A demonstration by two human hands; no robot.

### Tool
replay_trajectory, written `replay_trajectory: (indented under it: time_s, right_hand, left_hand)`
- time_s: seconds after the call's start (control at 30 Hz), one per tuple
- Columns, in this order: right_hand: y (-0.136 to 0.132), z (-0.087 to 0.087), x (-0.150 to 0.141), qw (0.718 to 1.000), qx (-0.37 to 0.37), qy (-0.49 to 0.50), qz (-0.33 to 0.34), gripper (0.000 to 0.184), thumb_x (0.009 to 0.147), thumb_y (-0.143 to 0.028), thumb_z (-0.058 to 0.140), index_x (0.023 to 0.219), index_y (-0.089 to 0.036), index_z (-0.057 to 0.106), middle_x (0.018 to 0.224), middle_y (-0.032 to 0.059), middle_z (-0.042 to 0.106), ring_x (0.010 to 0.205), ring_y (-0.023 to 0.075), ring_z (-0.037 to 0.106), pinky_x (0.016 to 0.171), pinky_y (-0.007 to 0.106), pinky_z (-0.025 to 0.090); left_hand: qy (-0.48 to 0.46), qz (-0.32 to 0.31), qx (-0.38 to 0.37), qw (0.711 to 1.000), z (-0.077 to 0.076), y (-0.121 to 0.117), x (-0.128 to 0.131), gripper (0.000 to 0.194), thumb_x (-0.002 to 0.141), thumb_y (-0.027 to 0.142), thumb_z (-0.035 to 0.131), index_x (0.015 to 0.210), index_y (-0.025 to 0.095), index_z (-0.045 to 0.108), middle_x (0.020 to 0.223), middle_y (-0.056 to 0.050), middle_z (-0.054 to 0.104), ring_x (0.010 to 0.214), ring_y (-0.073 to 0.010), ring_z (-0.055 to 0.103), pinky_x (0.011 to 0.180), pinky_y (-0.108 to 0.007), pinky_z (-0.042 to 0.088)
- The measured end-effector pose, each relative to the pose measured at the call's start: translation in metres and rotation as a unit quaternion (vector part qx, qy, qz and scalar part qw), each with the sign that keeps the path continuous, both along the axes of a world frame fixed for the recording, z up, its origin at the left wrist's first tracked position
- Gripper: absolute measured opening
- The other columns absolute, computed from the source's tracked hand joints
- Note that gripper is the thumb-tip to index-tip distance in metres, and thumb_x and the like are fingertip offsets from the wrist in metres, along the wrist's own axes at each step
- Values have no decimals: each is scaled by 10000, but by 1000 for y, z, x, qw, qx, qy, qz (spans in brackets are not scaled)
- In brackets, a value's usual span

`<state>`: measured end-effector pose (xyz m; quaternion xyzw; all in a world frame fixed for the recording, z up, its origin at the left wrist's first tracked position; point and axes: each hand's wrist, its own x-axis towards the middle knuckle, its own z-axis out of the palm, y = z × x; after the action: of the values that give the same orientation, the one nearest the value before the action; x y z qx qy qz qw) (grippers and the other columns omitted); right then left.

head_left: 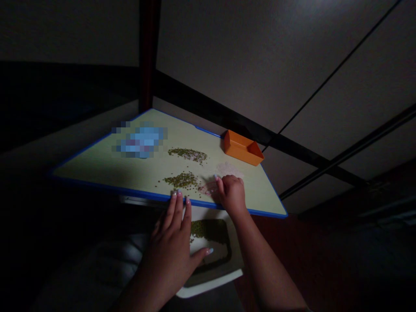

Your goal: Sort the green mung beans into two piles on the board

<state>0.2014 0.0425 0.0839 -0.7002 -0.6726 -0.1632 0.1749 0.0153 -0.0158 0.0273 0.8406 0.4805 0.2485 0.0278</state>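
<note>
My left hand [178, 242] is stretched out, its fingertips at the blue front edge of the pale table [107, 164], just below a loose pile of small green grains [182, 179] that look like mung beans. My right hand [232, 193] is curled closed on the tabletop with the thumb up. Beside its fingers lies a thin patch of pinkish-brown bits [208, 189]; whatever the fingers hold is hidden. A second spread of green grains mixed with pale bits [188, 154] lies farther back. Behind my right hand is a pale pinkish heap [229, 169].
An orange open box [243, 148] stands at the back right of the table. A blurred blue item [141, 141] lies at the left. Under the front edge, a white tub [214, 279] contains more green grains. A wall with dark strips stands behind the table.
</note>
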Motion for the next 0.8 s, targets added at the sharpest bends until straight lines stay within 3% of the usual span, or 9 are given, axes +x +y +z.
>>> replay_trajectory:
  time_s: [0.23,0.43,0.8]
  right_hand:
    - [-3,-1,3,1000,8,6,-2,378,951,-302,429,634,-173,588,674,47,637,676,160,531,684,302,254]
    - [-4,0,3,1000,12,13,7,388,956,-312,419,632,-173,580,670,45,626,671,157,522,694,301,263]
    - [-3,3,0,997,-12,23,70,364,938,-296,442,604,-180,526,629,32,580,672,158,504,699,289,286]
  left_hand:
    - [1,14,35,999,-3,-1,-2,1036,639,644,578,1405,9,291,1545,-238,156,1443,-349,146,1028,-527,389]
    - [12,16,19,1000,-2,-1,-3,1018,649,639,562,1405,12,295,1548,-216,152,1443,-334,160,1051,-530,361]
    - [12,20,2,1000,-1,0,-4,1048,658,633,535,1436,11,208,1552,-197,149,1444,-321,167,1069,-528,331]
